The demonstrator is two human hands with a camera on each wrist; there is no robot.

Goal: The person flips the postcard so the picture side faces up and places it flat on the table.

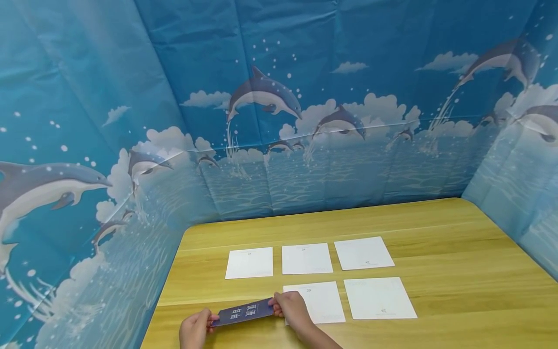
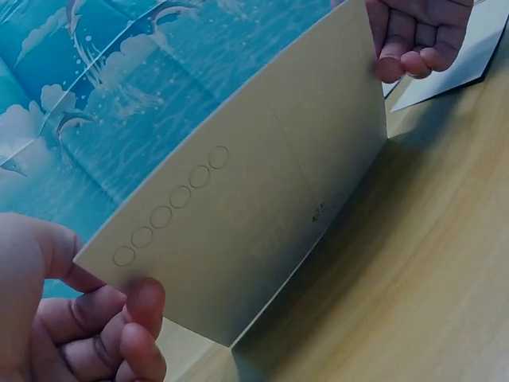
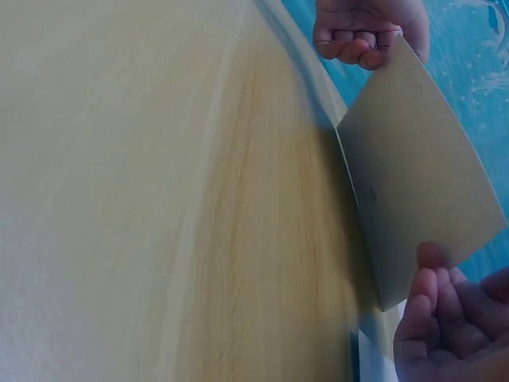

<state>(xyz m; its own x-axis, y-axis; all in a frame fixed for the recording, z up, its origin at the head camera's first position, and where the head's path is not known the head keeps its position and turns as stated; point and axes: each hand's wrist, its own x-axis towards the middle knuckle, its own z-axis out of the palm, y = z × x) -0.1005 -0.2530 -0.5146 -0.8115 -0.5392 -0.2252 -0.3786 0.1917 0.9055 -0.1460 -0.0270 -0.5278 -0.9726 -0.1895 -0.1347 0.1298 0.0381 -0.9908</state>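
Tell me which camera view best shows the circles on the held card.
The left wrist view: six circles stand out, close up, on the pale side of the card. The right wrist view shows that side too, but the circles are too faint to make out. The head view shows only the card's dark, lettered side.

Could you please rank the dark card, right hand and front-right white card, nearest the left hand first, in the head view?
1. Dark card, in left hand.
2. Right hand, at card's right end.
3. Front-right white card, rightmost.

The person's 2 hands [image 1: 293, 309] are bare, and the visible right forearm [image 1: 320, 336] is uncovered.
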